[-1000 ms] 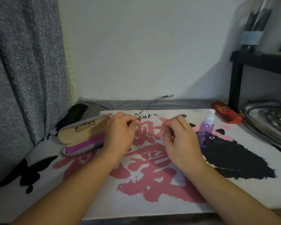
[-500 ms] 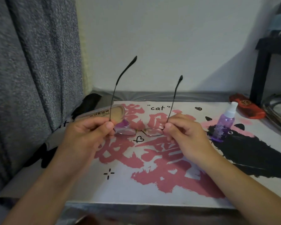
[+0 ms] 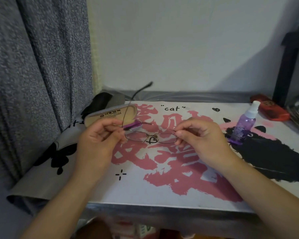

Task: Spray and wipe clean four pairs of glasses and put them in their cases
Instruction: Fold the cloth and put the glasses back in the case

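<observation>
Glasses: thin metal frame, held above the table centre, one temple raised toward 12 o'clock. Left hand pinches the left end; right hand pinches the right end. Open case at 10 o'clock. Purple spray bottle at 2 o'clock.

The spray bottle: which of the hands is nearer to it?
Right. The right hand is just left of the spray bottle; the left hand is farther left, beyond the glasses.
</observation>
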